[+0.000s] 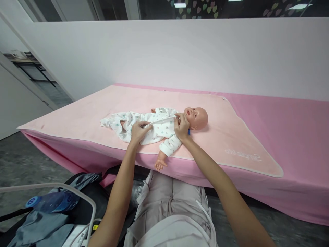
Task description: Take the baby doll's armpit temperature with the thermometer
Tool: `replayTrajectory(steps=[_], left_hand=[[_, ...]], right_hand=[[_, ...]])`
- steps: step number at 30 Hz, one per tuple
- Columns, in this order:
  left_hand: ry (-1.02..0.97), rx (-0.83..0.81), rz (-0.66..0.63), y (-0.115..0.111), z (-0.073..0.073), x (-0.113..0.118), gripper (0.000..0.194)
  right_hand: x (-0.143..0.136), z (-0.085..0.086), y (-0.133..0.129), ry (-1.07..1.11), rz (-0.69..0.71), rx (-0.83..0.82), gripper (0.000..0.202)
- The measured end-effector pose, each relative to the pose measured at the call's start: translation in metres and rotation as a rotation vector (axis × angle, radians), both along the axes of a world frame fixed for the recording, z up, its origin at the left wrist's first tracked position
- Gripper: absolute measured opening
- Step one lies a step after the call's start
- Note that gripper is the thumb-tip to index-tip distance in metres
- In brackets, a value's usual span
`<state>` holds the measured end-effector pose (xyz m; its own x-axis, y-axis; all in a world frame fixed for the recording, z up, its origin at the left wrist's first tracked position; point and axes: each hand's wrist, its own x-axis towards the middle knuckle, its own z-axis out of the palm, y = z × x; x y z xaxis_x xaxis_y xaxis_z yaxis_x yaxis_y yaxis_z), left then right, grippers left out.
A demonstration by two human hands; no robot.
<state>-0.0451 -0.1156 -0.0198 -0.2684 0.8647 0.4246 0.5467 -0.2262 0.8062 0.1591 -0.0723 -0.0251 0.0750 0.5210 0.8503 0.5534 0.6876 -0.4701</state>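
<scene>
A baby doll (pixel 199 116) lies on its back, head to the right, dressed in a white patterned romper (pixel 161 128). My left hand (pixel 139 131) pinches the front edge of the romper near the doll's waist. At the neckline, my right hand (pixel 181 127) grips the same edge between thumb and fingers. The cloth is drawn into a straight fold between my two hands. One doll arm (pixel 161 160) hangs toward me over the edge of the mat. A doll leg shows through a gap in the romper's leg part.
Under the doll is a peach mat (pixel 239 137) on a pink-covered table (pixel 295 144), against a white wall (pixel 164 55). At the lower left, a water bottle (pixel 55 201) and grey cloth (pixel 38 226) lie on a black chair, near a pale curved tube (pixel 64 186).
</scene>
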Motion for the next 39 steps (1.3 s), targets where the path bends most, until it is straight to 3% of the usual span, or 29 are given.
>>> replayTrajectory(steps=[12,27,39], left_hand=[[-0.165,-0.129,-0.119,-0.009,0.011,-0.006,0.032],[-0.105,-0.248,-0.266,-0.012,0.021,-0.013,0.042],[-0.121,-0.229,-0.177,-0.011,0.017,-0.011,0.04]], right_hand=[[0.0,-0.002,0.003,0.0,-0.003,0.027,0.018],[0.0,0.001,0.001,0.018,0.004,0.004,0.018],[0.001,-0.003,0.002,-0.003,0.004,-0.05,0.021]])
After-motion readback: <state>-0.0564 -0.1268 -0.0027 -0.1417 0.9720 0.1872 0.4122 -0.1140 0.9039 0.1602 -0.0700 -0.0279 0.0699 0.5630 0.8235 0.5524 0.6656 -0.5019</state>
